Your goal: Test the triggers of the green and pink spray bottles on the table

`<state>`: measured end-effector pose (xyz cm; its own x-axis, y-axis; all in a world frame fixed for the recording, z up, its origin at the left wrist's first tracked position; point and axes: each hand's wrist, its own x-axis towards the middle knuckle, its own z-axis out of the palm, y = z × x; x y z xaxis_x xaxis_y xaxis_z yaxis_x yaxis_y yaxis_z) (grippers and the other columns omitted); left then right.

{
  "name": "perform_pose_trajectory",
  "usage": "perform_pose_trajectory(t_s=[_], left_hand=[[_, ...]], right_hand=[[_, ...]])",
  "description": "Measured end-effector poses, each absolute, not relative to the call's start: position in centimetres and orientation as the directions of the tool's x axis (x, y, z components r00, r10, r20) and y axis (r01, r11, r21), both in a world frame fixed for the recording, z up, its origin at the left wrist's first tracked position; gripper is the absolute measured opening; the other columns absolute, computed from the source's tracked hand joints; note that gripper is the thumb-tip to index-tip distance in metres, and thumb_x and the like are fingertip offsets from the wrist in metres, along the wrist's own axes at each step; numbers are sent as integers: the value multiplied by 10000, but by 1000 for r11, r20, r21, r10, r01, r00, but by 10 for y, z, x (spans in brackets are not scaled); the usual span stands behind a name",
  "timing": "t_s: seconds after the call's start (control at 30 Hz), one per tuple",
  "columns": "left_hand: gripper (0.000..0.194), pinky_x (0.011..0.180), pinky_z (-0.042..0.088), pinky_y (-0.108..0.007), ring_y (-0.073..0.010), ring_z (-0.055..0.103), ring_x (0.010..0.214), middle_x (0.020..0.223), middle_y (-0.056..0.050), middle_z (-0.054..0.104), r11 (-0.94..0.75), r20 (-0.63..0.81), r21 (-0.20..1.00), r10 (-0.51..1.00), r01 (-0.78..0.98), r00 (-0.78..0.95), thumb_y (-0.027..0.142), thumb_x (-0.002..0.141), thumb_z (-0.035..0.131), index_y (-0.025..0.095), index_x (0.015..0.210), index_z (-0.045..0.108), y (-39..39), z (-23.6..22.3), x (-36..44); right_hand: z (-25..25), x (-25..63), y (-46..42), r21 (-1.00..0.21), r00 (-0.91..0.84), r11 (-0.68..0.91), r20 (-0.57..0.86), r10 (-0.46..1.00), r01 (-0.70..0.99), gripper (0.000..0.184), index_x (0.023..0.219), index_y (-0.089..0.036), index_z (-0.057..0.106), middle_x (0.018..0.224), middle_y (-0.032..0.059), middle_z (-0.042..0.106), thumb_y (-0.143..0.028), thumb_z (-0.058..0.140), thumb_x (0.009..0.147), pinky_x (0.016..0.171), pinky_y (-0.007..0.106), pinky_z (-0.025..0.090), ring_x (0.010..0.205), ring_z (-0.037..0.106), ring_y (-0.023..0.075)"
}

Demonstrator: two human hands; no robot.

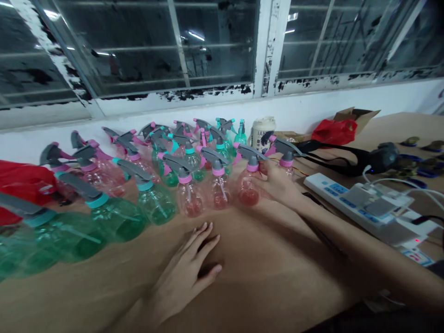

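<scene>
Round, clear green and pink plastic spray bottles already stand in rows on the brown table; what is left doesn't show. The right hand touches a front-row pink bottle, but I can't tell its grip; the left hand is spread, empty.

Has a bare left grip with slim, tapering fingers and a slender, exposed wrist; has an equally bare right grip, joined to a long, smooth, uncovered forearm.
</scene>
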<state>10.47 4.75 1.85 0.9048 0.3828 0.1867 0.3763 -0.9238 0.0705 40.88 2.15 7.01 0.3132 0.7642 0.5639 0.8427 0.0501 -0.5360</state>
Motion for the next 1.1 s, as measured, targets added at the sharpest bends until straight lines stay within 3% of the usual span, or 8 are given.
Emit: perform_pose_trajectory(t_s=[0.17, 0.37, 0.57, 0.7, 0.83, 0.97, 1.1], left_hand=[[501, 1051, 365, -483, -278, 357, 1339, 1484, -66, 365, -923, 183, 65, 386, 380, 904, 457, 937, 485, 231, 1380, 424, 50, 17, 105], [509, 1052, 372, -462, -268, 362, 1338, 1496, -50, 346, -922, 191, 75, 387, 380, 902, 447, 934, 496, 257, 1397, 400, 49, 16, 104], [513, 1038, 392, -457, -278, 412, 1307, 1477, -51, 380, -927, 250, 73, 373, 367, 894, 448, 915, 524, 257, 1380, 427, 50, 14, 105], [520, 1020, 414, -454, -287, 440, 1287, 1462, -41, 406, -924, 280, 72, 380, 376, 882, 451, 902, 542, 279, 1380, 430, 52, 13, 105], [562, 1006, 428, -460, -289, 464, 1268, 1459, -35, 411, -932, 313, 44, 354, 359, 881, 458, 890, 556, 305, 1404, 388, 52, 10, 106], [625, 1001, 428, -483, -292, 468, 1265, 1468, -28, 395, -936, 303, 23, 340, 350, 890, 451, 890, 558, 326, 1446, 303, 52, 5, 111], [640, 1027, 394, -495, -289, 455, 1276, 1477, -14, 380, -932, 298, 35, 354, 361, 886, 447, 899, 542, 344, 1464, 257, 52, -3, 116]], right_hand=[[70, 409, 31, -542, 313, 58, 567, 762, 838, 348, 1004, -156, 564, 942, 147, 690, -427, 585, 788, 713, 428, 493, 868, 652, 324], [70, 408, 31, -574, 314, 81, 554, 771, 815, 398, 1091, -157, 549, 988, 154, 686, -401, 610, 783, 745, 494, 510, 891, 660, 344], [74, 407, 3, -665, 315, 150, 525, 791, 731, 500, 1218, -173, 495, 1242, 150, 607, -456, 590, 816, 898, 461, 510, 1100, 611, 286], [75, 416, -34, -776, 388, 74, 392, 834, 626, 320, 995, -213, 644, 1032, 92, 711, -464, 618, 799, 771, 411, 553, 919, 682, 270], [75, 438, -59, -736, 565, -80, 439, 699, 672, 298, 860, -214, 664, 835, 76, 724, -497, 591, 803, 621, 387, 517, 672, 663, 244], [72, 460, -55, -712, 627, -121, 508, 591, 692, 412, 963, -168, 644, 987, 133, 701, -531, 607, 774, 744, 435, 499, 850, 647, 289], [70, 472, -30, -710, 619, -123, 500, 606, 694, 591, 1076, -110, 625, 1106, 191, 672, -576, 646, 714, 873, 463, 466, 1018, 624, 323]])
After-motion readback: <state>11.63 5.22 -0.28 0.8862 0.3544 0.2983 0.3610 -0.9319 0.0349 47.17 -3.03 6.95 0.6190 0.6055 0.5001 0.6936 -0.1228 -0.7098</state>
